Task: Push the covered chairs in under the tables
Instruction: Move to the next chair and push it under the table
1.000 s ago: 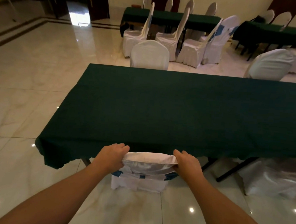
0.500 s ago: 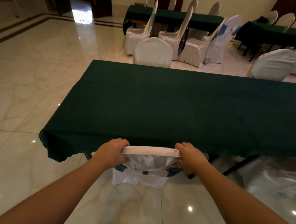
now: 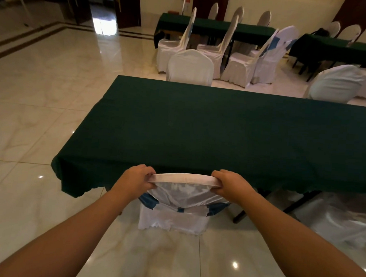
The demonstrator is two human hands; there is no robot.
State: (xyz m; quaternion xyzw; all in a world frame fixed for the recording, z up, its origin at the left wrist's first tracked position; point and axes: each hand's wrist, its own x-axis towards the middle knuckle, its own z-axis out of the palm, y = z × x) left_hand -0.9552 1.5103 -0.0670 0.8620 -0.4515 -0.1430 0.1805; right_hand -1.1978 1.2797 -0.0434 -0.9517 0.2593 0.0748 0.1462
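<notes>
Hands grip the covered chair (image 3: 182,193) by the top rail: left hand (image 3: 136,179) and right hand (image 3: 230,183) are each closed over a corner. Its satin cover looks slippery and loose, so holding the stiff frame beneath seems wise. The chair sits tucked against the green-clothed desk (image 3: 220,132), its seat under the edge. Beyond, more white chairs (image 3: 190,66) wait.

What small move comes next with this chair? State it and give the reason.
Probably release and step to the next chair on the right. Both the left hand and right hand grip the covered chair's top, which already meets the green tablecloth's edge, seat hidden beneath.
</notes>
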